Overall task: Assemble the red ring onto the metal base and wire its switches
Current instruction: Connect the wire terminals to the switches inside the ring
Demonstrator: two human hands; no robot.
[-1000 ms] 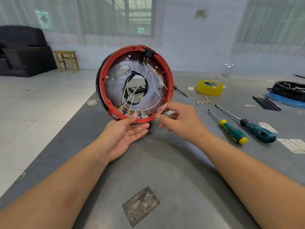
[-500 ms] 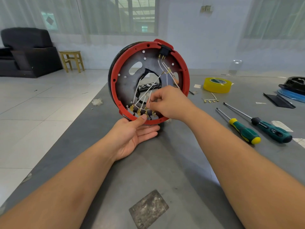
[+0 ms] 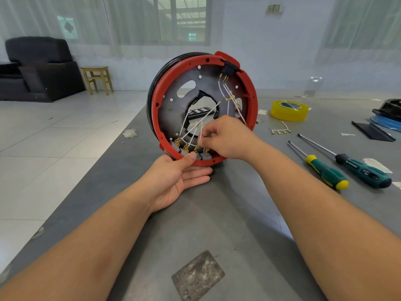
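Observation:
The red ring sits around the dark metal base, and the whole assembly stands on edge on the grey table, its inner face towards me. White wires with brass terminals run from a black switch at the top down to a row of switches along the bottom rim. My left hand holds the bottom rim, thumb over the edge and fingers underneath. My right hand pinches a white wire just above the bottom switches.
Two green-handled screwdrivers lie to the right. A yellow tape roll and a short spare wire set lie behind them. Black and blue parts sit at the far right. The table's left edge drops to a tiled floor.
My right hand moved from the ring's lower right edge into the ring and now pinches a wire near the bottom switches. The assembly shifted slightly right in view.

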